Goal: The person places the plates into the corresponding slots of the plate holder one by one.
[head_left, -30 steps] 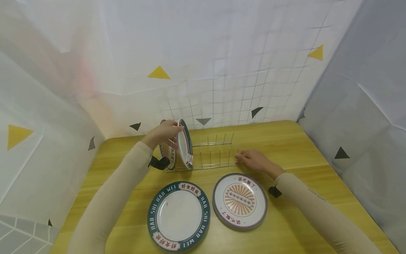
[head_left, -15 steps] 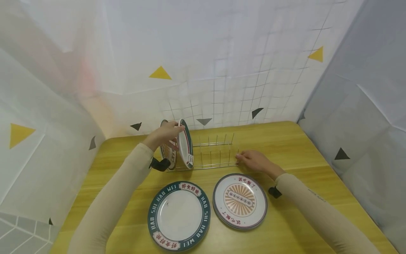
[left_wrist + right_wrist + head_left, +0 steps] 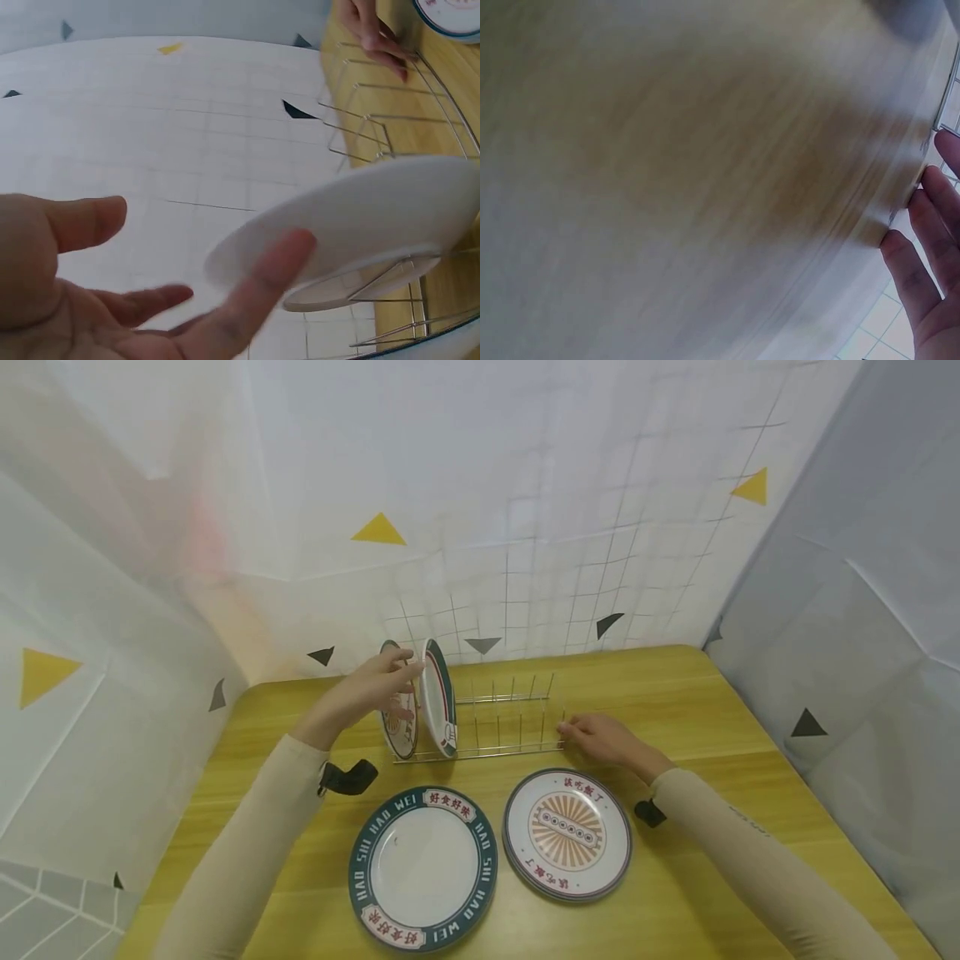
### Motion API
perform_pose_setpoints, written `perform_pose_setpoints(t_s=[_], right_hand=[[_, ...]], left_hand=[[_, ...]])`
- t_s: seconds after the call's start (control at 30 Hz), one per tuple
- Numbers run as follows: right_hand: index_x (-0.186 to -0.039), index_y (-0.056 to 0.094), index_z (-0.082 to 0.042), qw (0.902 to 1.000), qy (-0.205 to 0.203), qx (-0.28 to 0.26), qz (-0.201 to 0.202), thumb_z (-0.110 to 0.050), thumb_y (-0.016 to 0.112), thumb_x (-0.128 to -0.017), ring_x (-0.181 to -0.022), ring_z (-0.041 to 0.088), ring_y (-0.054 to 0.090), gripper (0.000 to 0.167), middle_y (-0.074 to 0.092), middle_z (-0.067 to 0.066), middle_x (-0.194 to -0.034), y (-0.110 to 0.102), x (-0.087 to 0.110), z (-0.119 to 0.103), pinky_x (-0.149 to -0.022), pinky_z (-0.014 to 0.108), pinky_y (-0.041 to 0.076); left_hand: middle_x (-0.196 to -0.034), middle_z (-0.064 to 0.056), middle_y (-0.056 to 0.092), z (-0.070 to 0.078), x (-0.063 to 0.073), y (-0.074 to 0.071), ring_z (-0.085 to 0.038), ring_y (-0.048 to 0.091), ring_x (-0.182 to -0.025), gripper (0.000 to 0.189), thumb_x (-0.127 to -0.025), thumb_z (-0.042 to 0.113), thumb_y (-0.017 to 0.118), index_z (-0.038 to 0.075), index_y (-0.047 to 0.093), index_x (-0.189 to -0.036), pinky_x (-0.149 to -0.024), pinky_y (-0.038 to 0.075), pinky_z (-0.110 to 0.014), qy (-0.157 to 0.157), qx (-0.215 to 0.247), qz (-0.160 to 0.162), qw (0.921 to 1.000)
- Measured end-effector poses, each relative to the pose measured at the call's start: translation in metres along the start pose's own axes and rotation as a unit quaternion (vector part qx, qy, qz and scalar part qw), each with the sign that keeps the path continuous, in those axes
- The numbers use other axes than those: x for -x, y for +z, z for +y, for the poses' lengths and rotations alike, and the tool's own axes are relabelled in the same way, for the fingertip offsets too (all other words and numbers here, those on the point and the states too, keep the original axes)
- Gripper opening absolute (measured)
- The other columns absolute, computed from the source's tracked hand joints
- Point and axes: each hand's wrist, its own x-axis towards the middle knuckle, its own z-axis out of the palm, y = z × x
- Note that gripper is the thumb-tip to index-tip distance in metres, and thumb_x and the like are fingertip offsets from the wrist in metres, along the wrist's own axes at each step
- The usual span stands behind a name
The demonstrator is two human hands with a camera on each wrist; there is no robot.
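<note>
In the head view my left hand (image 3: pixel 367 693) is beside a white plate with a green-and-red rim (image 3: pixel 437 697), fingers spread and gripping nothing. That plate stands on edge in a metal wire dish rack (image 3: pixel 510 750). Further left in the rack another plate (image 3: pixel 400 727) with a printed face is upright, partly behind my hand. The left wrist view shows the spread fingers (image 3: pixel 281 262) in front of a pale plate (image 3: pixel 375 210). My right hand (image 3: pixel 607 739) touches the rack's right end; in the right wrist view its fingertips (image 3: pixel 900 244) rest near the wire, thumb hidden.
A green-rimmed plate (image 3: pixel 423 868) lies flat in front of the rack. To its right is a stack of plates (image 3: pixel 567 835) with an orange sunburst print on top. The wooden table (image 3: pixel 675 693) meets white patterned sheets (image 3: pixel 465 485) behind and at the sides.
My left hand has let go of the green-and-red-rimmed plate and moved slightly left, fingers spreading. The plate stays upright in the rack. The right hand has not visibly moved.
</note>
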Motion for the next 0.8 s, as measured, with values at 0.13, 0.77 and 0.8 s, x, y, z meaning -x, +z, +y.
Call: perform_pose_setpoints(t_s=[0.13, 0.77, 0.8], right_hand=[[-0.104, 0.074, -0.015, 1.0, -0.002, 0.0, -0.001, -0.043, 0.04, -0.105, -0.107, 0.032, 0.065, 0.044, 0.072, 0.006, -0.11, -0.001, -0.001, 0.0, -0.094, 0.051, 0.05], [-0.102, 0.075, -0.015, 1.0, -0.004, 0.0, -0.001, -0.043, 0.04, -0.105, -0.106, 0.032, 0.065, 0.045, 0.071, 0.008, -0.111, -0.001, 0.001, -0.002, -0.092, 0.051, 0.051], [-0.101, 0.075, -0.016, 1.0, -0.001, -0.002, -0.001, -0.044, 0.04, -0.105, -0.106, 0.031, 0.065, 0.045, 0.071, 0.007, -0.111, -0.001, 0.001, -0.002, -0.093, 0.051, 0.051]], left_hand=[[-0.146, -0.022, 0.043, -0.014, 0.028, 0.0, -0.038, 0.055, -0.124, 0.056, -0.105, 0.036, 0.044, 0.008, 0.03, -0.151, -0.095, 0.054, -0.051, 0.058, 0.045, 0.006, 0.9972], [-0.13, -0.028, 0.054, -0.19, 0.096, -0.017, -0.038, 0.06, -0.112, 0.053, -0.105, 0.032, 0.045, 0.002, 0.036, -0.147, -0.086, 0.058, -0.047, -0.043, 0.088, -0.079, 0.9921], [-0.131, -0.027, 0.055, -0.197, 0.097, -0.014, -0.038, 0.061, -0.111, 0.053, -0.105, 0.031, 0.045, 0.001, 0.034, -0.148, -0.086, 0.058, -0.048, -0.043, 0.095, -0.095, 0.99]])
